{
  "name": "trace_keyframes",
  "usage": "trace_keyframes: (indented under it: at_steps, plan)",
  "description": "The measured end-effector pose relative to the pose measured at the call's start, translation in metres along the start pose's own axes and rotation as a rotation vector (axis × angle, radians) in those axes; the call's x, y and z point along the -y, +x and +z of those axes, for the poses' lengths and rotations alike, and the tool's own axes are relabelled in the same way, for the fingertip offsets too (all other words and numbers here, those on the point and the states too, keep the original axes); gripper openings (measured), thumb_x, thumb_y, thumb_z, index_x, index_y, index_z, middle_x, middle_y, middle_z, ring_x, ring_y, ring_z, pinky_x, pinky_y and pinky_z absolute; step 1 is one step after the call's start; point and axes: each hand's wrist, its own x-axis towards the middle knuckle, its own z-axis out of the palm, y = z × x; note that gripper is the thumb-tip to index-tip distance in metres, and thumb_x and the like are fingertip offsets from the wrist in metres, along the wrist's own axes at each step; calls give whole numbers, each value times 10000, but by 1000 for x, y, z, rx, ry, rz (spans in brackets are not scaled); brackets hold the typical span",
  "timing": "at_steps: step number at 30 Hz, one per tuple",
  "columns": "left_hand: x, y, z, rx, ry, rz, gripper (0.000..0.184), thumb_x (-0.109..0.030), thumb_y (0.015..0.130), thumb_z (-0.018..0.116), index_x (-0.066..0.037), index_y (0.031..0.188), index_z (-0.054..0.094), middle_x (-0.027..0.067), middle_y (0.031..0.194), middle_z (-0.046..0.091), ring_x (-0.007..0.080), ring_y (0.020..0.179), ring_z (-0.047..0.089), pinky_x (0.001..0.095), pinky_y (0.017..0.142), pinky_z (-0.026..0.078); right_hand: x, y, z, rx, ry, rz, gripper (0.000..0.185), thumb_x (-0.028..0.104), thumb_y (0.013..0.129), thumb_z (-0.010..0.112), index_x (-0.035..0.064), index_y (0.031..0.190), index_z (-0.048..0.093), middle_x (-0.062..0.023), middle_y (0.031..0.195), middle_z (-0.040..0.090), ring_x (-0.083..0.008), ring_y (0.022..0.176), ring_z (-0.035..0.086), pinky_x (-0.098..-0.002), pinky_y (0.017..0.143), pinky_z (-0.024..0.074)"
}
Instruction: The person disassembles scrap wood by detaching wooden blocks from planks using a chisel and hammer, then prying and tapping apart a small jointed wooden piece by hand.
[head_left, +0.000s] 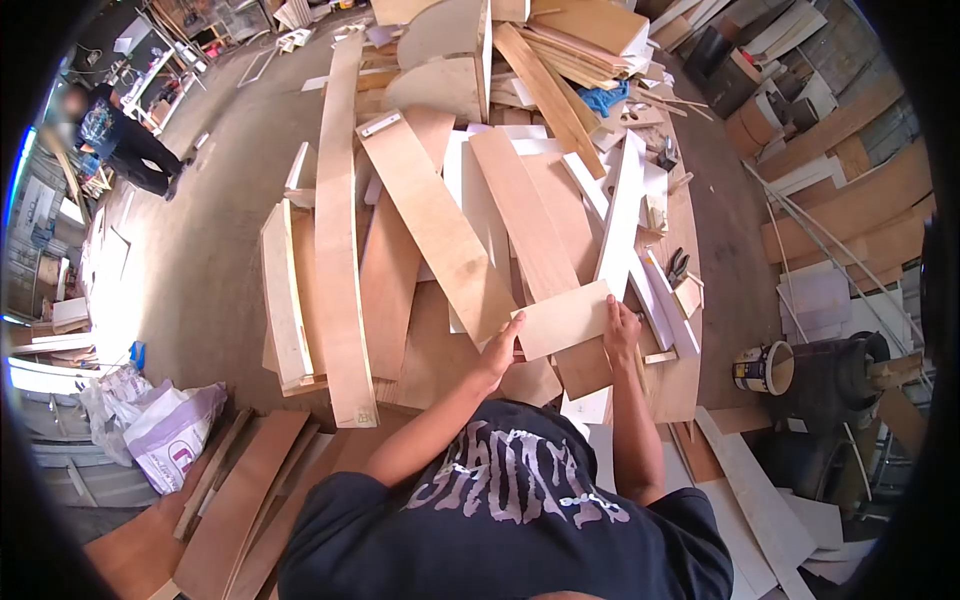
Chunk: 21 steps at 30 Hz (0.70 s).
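A short rectangular wooden board [563,320] is held level in front of my chest. My left hand [499,350] grips its left end, thumb on top. At the right end, my right hand [621,328] clasps the same board with the fingers around its edge. Just beyond it lie a long plywood plank [440,225] and a reddish plank [525,215], both pointing away from me. A white strip [622,215] reaches up to the right hand. Below the held board, a darker wooden piece [583,370] is partly covered.
A long narrow plank [342,250] and a wooden frame piece [290,300] lie to the left. Pliers [678,265] rest on the right of the worktable. A bucket [764,369] stands on the floor at right. Another person [125,140] stands far left. Sacks [165,425] sit lower left.
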Motion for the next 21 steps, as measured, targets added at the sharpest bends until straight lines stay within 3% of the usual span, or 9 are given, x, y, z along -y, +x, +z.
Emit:
trace_keyframes:
  at_steps: [4, 5, 8, 12, 13, 14, 17, 20, 21]
  plan:
    - [-33, 1, 5, 111, 1, -42, 480, -449, 1049, 586, -129, 1406, 556, 55, 1318, 647, 175, 1211, 588, 387, 1007, 466, -13, 29, 2, -10, -246, -176, 568, 502, 1061, 502, -4, 1022, 757, -298, 904, 712, -506, 878, 682, -542, 809, 525]
    - [-31, 10, -4, 140, -98, -68, 501, -318, 1046, 615, -77, 1469, 495, 85, 1396, 599, 190, 1301, 539, 388, 1046, 454, -7, 30, 3, -29, -243, -127, 572, 521, 1056, 503, 9, 1032, 758, -285, 914, 717, -486, 887, 691, -529, 810, 524]
    - [-33, 1, -3, 2, -210, 22, 603, -297, 1034, 632, -32, 1529, 412, 123, 1426, 570, 220, 1334, 523, 395, 1081, 446, 6, 33, 14, -84, -246, -101, 553, 518, 1051, 517, 20, 1041, 756, -277, 926, 721, -474, 891, 695, -527, 810, 521]
    - [-36, -25, -20, 10, 42, 65, 669, -291, 1021, 662, -7, 1554, 372, 154, 1432, 555, 246, 1329, 529, 408, 1085, 456, 13, 40, 18, -164, -322, -210, 485, 447, 1055, 552, 0, 1041, 739, -283, 925, 716, -486, 886, 683, -553, 808, 515]
    - [-32, -29, -24, -32, 45, 80, 521, -276, 1020, 667, -31, 1450, 502, 126, 1313, 634, 212, 1229, 596, 381, 1010, 505, 18, 38, 14, -137, -312, -206, 467, 412, 1048, 556, -23, 1017, 726, -288, 969, 710, -477, 923, 673, -555, 837, 510]
    - [-25, -27, -33, -36, 40, 82, 521, -276, 1020, 667, -31, 1450, 502, 126, 1313, 634, 212, 1229, 596, 381, 1010, 505, 17, 40, 14, -132, -314, -211, 467, 412, 1048, 556, -23, 1017, 726, -288, 969, 710, -477, 923, 673, -555, 837, 510]
    - [-1, -29, -63, -94, -36, 109, 183, -247, 1021, 659, -93, 1118, 637, 10, 969, 702, 110, 904, 671, 268, 744, 549, 11, 35, 11, -87, -363, -261, 444, 408, 1034, 586, -11, 1077, 728, -253, 1003, 729, -456, 964, 677, -538, 857, 512]
    - [-4, -48, -81, -181, -218, 120, 164, -230, 1020, 659, -97, 1111, 633, 25, 997, 704, 122, 932, 677, 283, 780, 550, 33, -11, 6, -226, -440, -304, 405, 373, 984, 658, 33, 1202, 699, -201, 1091, 731, -421, 1051, 659, -510, 923, 494]
    - [-3, -52, -88, -185, -216, 110, 164, -230, 1020, 659, -97, 1111, 633, 25, 997, 704, 122, 932, 677, 283, 780, 550, 35, -28, 7, -343, -431, -475, 414, 337, 950, 690, 51, 1248, 673, -182, 1146, 713, -406, 1094, 639, -497, 959, 474]
